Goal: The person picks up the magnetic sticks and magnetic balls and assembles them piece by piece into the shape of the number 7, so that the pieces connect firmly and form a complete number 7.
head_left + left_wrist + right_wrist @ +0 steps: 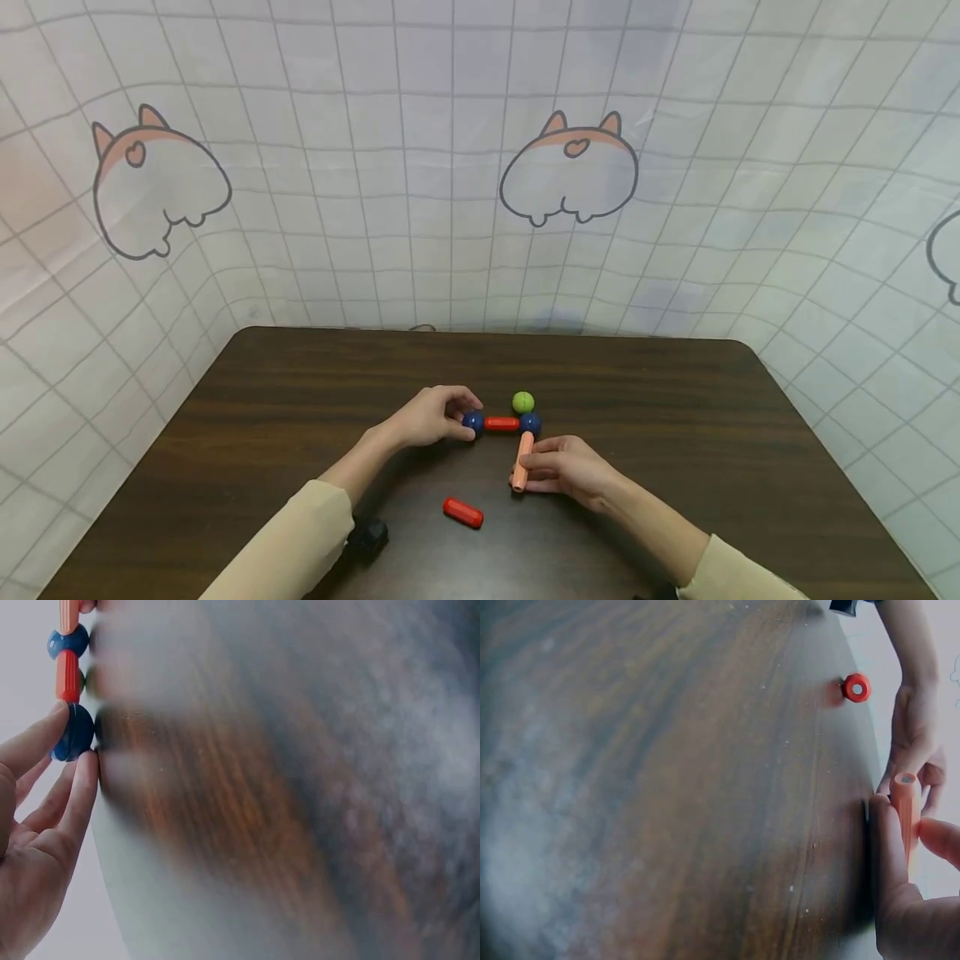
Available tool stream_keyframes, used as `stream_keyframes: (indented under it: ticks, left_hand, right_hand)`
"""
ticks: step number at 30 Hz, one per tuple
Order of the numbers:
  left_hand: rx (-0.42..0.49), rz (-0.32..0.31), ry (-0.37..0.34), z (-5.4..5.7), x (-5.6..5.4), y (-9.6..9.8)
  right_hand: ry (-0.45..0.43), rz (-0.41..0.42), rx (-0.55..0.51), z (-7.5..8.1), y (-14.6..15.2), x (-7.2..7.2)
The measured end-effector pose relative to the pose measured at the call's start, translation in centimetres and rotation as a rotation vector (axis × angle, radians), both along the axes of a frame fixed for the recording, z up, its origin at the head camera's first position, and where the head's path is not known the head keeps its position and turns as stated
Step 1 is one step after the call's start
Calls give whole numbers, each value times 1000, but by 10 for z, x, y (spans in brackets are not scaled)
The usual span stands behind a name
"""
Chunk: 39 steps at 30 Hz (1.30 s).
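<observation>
My left hand [438, 414] grips a dark blue ball [473, 422], thumb and fingers on either side of it, as the left wrist view also shows. From that ball a red rod [502, 423] runs right to a second blue ball [530, 424]. Between its thumb and fingers my right hand [570, 468] pinches an orange rod [523, 462]. The rod's far end is at the second blue ball; whether they touch is hard to tell. Just behind that ball is a lime green ball [523, 402].
A loose red rod [462, 512] lies on the dark wooden table [637, 383], nearer the person. A black object [367, 537] is beside the left sleeve. Behind the table hangs a white gridded cloth [375, 167] with cartoon animal drawings.
</observation>
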State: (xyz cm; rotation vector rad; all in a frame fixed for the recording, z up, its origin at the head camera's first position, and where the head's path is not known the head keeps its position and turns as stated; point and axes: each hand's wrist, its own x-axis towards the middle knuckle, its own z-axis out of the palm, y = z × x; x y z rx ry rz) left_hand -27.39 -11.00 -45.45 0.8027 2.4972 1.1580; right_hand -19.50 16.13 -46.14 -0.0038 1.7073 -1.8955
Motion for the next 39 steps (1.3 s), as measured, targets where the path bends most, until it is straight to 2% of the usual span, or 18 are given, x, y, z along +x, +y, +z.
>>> stream_keyframes:
  ticks: [4,7,10,14,17,20,25,31,34,39]
  left_hand:
    - [-7,-1,-9,2,1,-1]
    - [1,-3,-8,8,-1,-3]
    - [-4,18,29,15,0,-5]
    - [-38,63,111,23,8,-11]
    - [-47,61,137,28,19,-14]
    - [-53,6,139,31,32,-13]
    - [-103,-127,88,34,51,-9]
    - [-148,-255,39,34,67,-8]
    - [-150,-300,28,33,72,-6]
    - [-179,-327,18,30,76,-3]
  right_hand:
    - [-10,7,-2,1,0,-1]
    - [-6,-1,-8,2,0,-2]
    - [-6,-7,-6,3,0,-3]
    - [-14,-4,-4,1,0,-2]
    - [-8,-9,-3,0,0,-1]
    - [-7,-19,4,-1,0,-1]
    - [-9,-23,7,-2,1,1]
    - [0,-1,-15,-2,1,0]
    - [6,2,-18,-2,1,1]
    - [2,-4,-9,-2,1,2]
